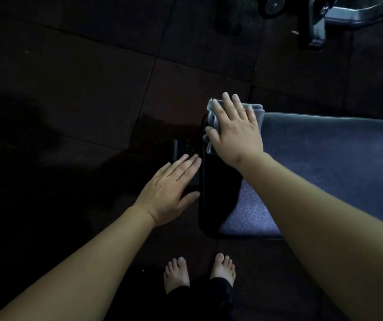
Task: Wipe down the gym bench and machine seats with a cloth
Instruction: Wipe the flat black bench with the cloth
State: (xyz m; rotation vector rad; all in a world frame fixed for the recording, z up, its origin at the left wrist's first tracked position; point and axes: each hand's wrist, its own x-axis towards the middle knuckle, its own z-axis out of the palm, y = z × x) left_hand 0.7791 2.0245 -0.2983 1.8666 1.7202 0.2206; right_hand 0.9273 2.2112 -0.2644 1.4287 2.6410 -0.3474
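Right hand, fingers spread, presses grey cloth on desk far left corner; left hand flat, fingers straight, beside left edge.

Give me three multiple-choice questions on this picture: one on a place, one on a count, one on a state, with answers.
1. Where does the cloth lie? A on the floor; B on the bench's far corner; C on the machine frame.
2. How many bare feet show? A none; B one; C two.
3. How is the right hand? A flat on the cloth; B a fist; C hanging free.
B: it covers the bench's corner. C: both show at the bottom. A: straight fingers press it.
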